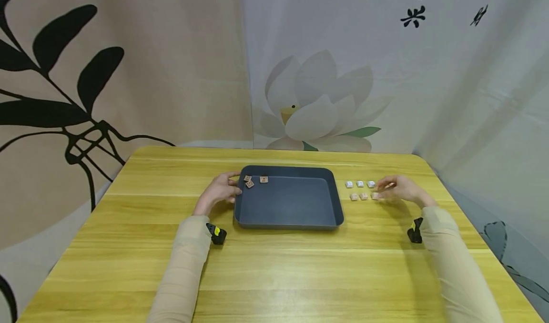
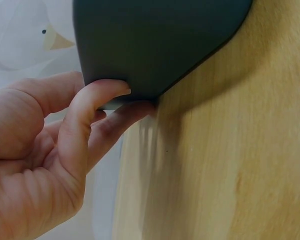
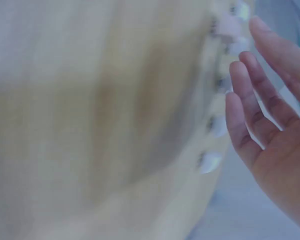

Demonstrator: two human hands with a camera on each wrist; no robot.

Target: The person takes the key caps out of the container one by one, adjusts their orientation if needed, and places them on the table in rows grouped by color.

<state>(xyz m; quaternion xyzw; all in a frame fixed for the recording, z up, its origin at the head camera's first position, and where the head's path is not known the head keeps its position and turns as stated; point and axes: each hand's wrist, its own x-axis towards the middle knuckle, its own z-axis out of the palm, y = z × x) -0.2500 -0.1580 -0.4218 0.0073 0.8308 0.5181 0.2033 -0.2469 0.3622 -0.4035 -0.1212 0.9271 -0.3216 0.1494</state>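
Note:
A dark grey rectangular tray [image 1: 288,204] lies on the wooden table. My left hand [image 1: 220,189] grips its left side, with fingertips against the tray wall [image 2: 155,45] in the left wrist view. Inside the tray's far left corner are three small brownish keycap-like pieces [image 1: 263,179]. Right of the tray stand two short rows of similar pieces, a white row [image 1: 360,184] behind a pinkish row [image 1: 363,196]. My right hand [image 1: 399,188] hovers at their right end, its fingers loosely bent and apart. In the blurred right wrist view, nothing shows between the fingers.
The light wooden table [image 1: 274,275] extends on all sides of the tray. Behind it hangs a curtain [image 1: 193,75] printed with leaves and a lotus. Black wrist cameras [image 1: 415,231] are strapped to both wrists.

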